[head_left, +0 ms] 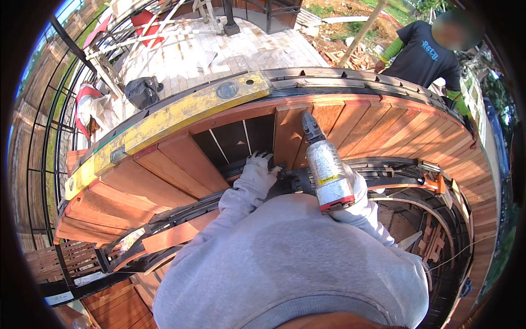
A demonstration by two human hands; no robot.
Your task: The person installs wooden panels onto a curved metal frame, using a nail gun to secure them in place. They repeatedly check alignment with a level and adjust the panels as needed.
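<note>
"Where's the nail gun?"

"The nail gun [330,172] is just right of the middle. Its nose is at the top ends of the red-brown boards [361,129] — I can't tell if it touches."

"Who has it?"

"The right hand [353,183] seems to. The gun hides most of its fingers, so I can't tell how tight they are."

"And the left hand [259,163]?"

"It's near the middle, by the bottom of the dark gap [230,142]. Its fingers are a bit spread, and I see nothing held in them."

"How much is done?"

"A lot, I think! Boards sit side by side to the right and left of the gap. That gap looks like the bit left to cover — I can't tell which boards are nailed. A long yellow level [170,113] lies above it."
</note>
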